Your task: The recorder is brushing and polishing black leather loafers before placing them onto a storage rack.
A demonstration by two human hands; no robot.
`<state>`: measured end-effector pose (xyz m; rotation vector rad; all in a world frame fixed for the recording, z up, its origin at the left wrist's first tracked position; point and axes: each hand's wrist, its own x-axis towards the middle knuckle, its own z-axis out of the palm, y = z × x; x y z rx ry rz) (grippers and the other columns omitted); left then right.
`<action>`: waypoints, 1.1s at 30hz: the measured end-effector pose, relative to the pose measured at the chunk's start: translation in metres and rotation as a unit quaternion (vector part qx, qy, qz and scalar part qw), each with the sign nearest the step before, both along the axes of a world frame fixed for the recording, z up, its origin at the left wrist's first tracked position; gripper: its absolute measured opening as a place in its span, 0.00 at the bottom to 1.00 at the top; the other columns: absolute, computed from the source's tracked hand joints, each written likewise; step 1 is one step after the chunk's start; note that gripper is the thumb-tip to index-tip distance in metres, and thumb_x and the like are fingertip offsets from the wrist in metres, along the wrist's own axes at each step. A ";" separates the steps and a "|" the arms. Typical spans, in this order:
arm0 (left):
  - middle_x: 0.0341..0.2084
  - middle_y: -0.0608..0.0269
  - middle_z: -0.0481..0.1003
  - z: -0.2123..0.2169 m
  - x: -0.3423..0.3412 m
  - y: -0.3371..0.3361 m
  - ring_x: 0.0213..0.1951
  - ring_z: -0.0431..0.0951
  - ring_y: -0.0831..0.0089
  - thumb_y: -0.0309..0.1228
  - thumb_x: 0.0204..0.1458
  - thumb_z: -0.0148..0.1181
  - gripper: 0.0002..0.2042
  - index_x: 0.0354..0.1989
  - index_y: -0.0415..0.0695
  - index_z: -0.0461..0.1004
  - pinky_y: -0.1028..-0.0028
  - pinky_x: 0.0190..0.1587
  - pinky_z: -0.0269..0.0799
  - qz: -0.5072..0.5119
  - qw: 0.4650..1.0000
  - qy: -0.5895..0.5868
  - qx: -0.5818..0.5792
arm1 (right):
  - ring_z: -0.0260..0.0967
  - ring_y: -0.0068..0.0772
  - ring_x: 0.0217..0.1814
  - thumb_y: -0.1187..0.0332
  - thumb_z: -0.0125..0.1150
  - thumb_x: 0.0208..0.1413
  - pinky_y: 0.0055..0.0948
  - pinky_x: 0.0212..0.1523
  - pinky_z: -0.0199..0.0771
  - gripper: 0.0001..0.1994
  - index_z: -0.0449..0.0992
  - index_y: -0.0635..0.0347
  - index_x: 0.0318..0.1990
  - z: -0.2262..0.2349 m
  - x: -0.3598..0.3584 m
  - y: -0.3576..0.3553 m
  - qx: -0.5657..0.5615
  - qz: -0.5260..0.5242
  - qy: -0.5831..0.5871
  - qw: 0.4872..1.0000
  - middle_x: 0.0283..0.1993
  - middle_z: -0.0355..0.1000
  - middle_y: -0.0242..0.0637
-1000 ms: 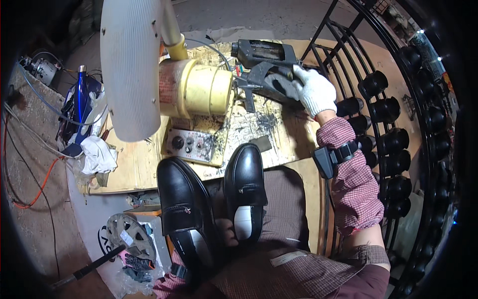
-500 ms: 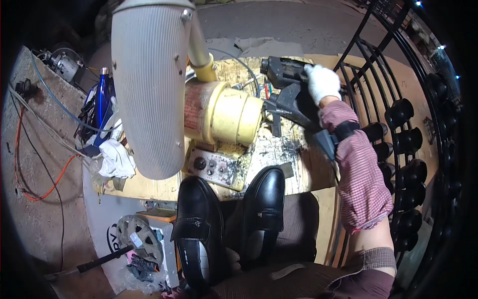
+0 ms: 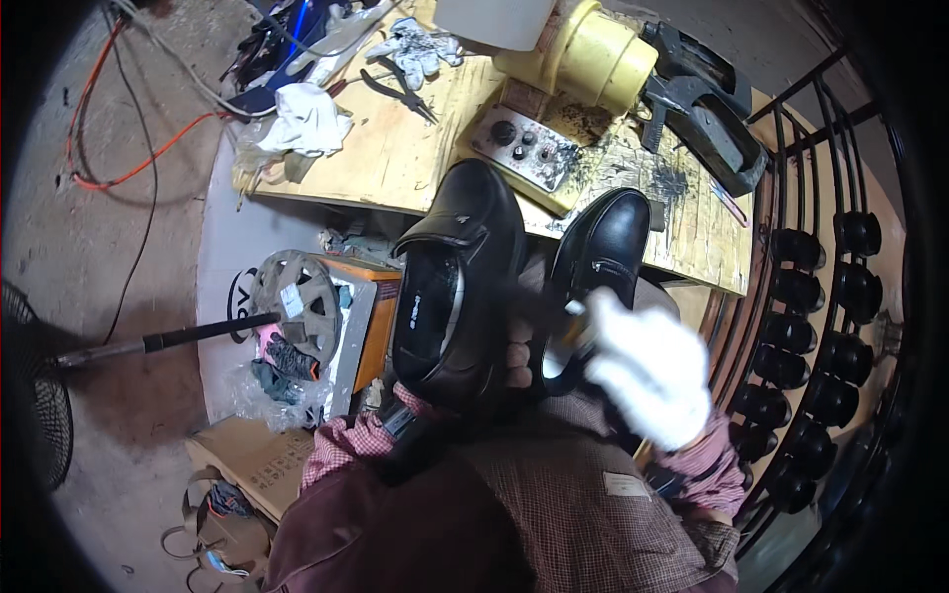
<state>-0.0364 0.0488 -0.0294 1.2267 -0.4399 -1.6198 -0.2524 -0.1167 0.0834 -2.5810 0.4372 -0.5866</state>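
Note:
Two black leather shoes rest on my lap, toes pointing at the wooden bench (image 3: 395,163). The left shoe (image 3: 460,287) lies open side up. My left hand (image 3: 514,358) is bare; only its fingers show between the two shoes, gripping the left one from below. The right shoe (image 3: 603,247) stands beside it. My right hand (image 3: 647,371) wears a white glove and is blurred by motion at that shoe's opening. A dark blurred streak (image 3: 534,301) runs from the glove across the gap between the shoes; I cannot tell what it is.
On the bench are a yellow motor (image 3: 593,59), a grey control box (image 3: 524,148), a black hand tool (image 3: 707,114), pliers (image 3: 395,94) and white rags (image 3: 306,119). A black metal rack (image 3: 820,296) stands right. An orange box (image 3: 371,306), spoked wheel (image 3: 292,296) and fan (image 3: 35,415) sit left.
My gloved right hand left the black tool on the bench and came down to the shoes on my lap. The view tilted downward, so the shoes now fill the middle.

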 end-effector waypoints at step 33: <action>0.44 0.60 0.70 0.007 0.026 0.003 0.43 0.75 0.64 0.45 0.67 0.57 0.20 0.54 0.40 0.73 0.65 0.48 0.72 0.130 0.805 0.565 -0.123 | 0.74 0.56 0.61 0.63 0.65 0.61 0.44 0.63 0.73 0.28 0.72 0.49 0.70 -0.138 -0.062 -0.101 -0.128 -0.391 0.154 0.898 0.64 0.74 0.51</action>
